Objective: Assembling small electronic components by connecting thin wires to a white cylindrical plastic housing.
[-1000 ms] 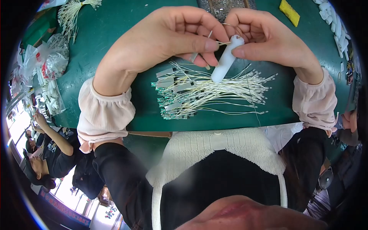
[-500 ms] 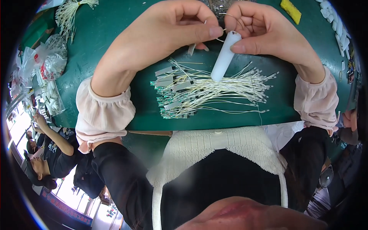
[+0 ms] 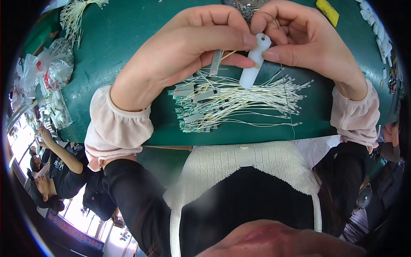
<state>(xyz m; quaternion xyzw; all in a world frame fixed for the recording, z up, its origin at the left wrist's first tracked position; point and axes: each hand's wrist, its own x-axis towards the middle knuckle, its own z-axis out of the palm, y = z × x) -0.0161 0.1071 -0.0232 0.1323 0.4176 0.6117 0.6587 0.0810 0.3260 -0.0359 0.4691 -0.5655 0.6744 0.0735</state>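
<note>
Between my hands a white cylinder stands tilted, a small metal spot on its upper end; it looks like a battery cell. My left hand is closed, thumb and fingers pressed against the cylinder's left side. From its fingers hangs a small strip-shaped circuit board with a pale wire. My right hand pinches the cylinder's right side with its thumb, while a thin wire loops by its curled fingers. Just below lies a pile of wired circuit boards, boards to the left and wire tips to the right.
The green table carries a bundle of white wires at far left and clear plastic bags at left. A yellow sponge lies at far right, near a row of white cylinders. Another person is at lower left.
My left hand has moved right and slightly down, its thumb now against the cylinder's upper end. The hanging board has come down with it. My right hand has shifted slightly right.
</note>
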